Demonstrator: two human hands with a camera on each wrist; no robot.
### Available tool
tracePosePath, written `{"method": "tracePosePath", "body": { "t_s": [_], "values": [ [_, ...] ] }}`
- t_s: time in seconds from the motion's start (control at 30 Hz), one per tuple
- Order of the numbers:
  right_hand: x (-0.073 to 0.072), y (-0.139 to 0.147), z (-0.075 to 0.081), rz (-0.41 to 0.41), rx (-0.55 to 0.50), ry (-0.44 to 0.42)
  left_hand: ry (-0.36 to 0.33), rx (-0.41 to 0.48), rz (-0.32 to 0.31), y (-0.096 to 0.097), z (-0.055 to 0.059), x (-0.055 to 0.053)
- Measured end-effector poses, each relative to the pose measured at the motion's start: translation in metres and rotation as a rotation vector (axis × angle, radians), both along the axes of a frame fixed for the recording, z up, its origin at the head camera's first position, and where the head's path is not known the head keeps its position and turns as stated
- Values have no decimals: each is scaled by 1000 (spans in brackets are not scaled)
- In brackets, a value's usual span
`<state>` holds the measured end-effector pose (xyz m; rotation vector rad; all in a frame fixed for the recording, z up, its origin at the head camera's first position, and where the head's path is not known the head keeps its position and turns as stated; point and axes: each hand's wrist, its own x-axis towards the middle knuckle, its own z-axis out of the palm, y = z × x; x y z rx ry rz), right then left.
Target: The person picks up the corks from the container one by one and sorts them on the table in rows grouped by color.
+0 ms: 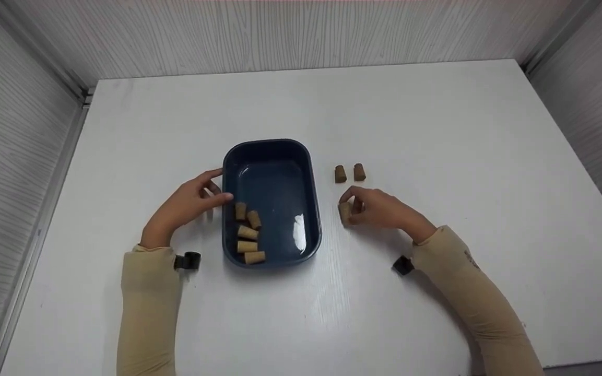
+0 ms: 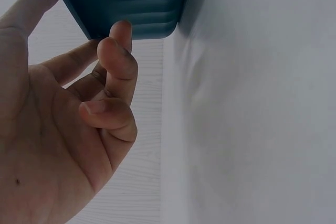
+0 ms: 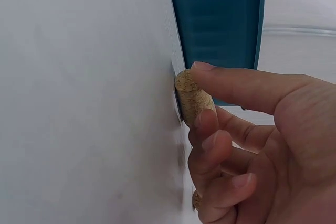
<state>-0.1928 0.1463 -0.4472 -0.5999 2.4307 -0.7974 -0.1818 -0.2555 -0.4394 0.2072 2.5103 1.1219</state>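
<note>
A dark blue rectangular tray [image 1: 280, 196] stands on the table, with several tan corks [image 1: 247, 233] lying along its left side. My left hand [image 1: 188, 203] is at the tray's left wall; thumb and index finger touch the rim, and the other fingers hang loosely bent in the left wrist view. Right of the tray, my right hand [image 1: 379, 209] pinches a cork [image 3: 194, 95] between thumb and fingers, at or close to the tabletop. Two darker brown corks [image 1: 340, 174] stand just beyond that hand; one is partly hidden behind my fingers in the right wrist view.
The white table [image 1: 436, 130] runs back to a pale wood-grain panel [image 1: 306, 36], with similar panels at left and right. Black wrist straps [image 1: 188, 260] stick out from both sleeves. Light glares on the tray's floor near its right side.
</note>
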Motion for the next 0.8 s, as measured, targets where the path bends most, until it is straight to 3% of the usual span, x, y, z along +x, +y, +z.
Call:
{"method": "tracePosePath", "body": {
  "t_s": [0.8],
  "values": [
    [0,15,12,24,-82,12,-2,-19,1,0,0,0]
  ]
}}
